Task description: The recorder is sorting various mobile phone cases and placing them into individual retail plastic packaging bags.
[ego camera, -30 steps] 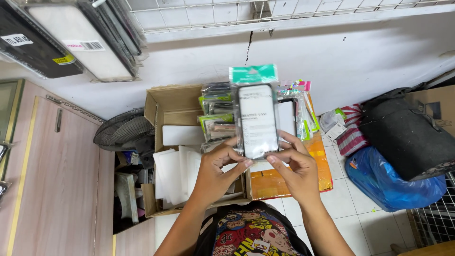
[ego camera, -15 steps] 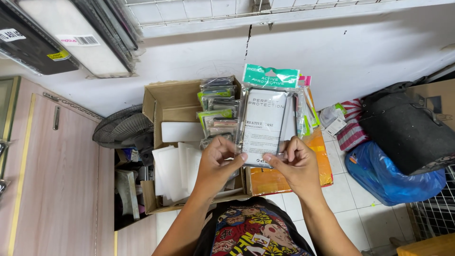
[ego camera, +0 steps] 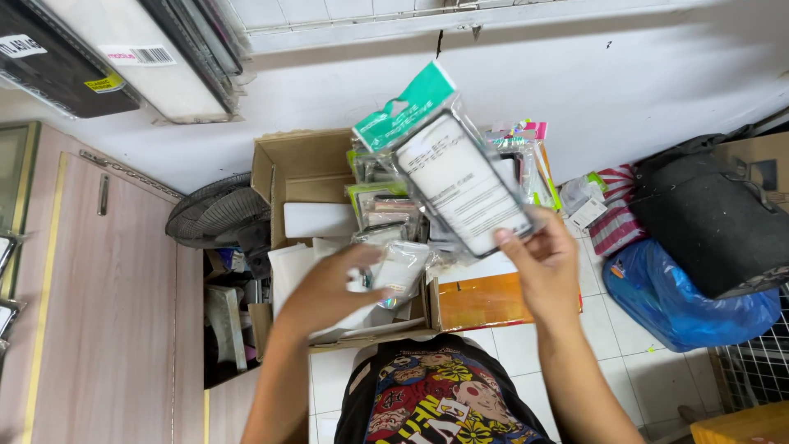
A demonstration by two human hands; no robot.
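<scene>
Right hand (ego camera: 549,265) — fingers closed on the lower right corner of a clear plastic packet (ego camera: 457,174), thumb on the front face. The packet has a green header card at its top and a white insert card inside; it tilts to the left, top end toward the wall, and is held up in the air above a cardboard box (ego camera: 300,168).

Left hand (ego camera: 329,288) — open, fingers loosely curled, holding nothing. It hovers over the box, apart from the held packet, with its fingertips just beside a small silvery packet (ego camera: 399,275) lying in the box; cannot tell whether they touch it.

The cardboard box stands on the tiled floor (ego camera: 633,378) against a white wall, flaps open. Inside it: more clear packets (ego camera: 380,205) stacked upright, and flat white boxes (ego camera: 319,219) toward the left side. An orange flat box (ego camera: 481,300) lies just beside it on the right.

Around: a black floor fan (ego camera: 215,215) left of the box, next to a wooden cabinet door (ego camera: 99,304). To the right, a blue plastic bag (ego camera: 674,300) lies under a black bag (ego camera: 703,218). A red-and-white striped cloth (ego camera: 615,226) sits between the packets and the black bag.
</scene>
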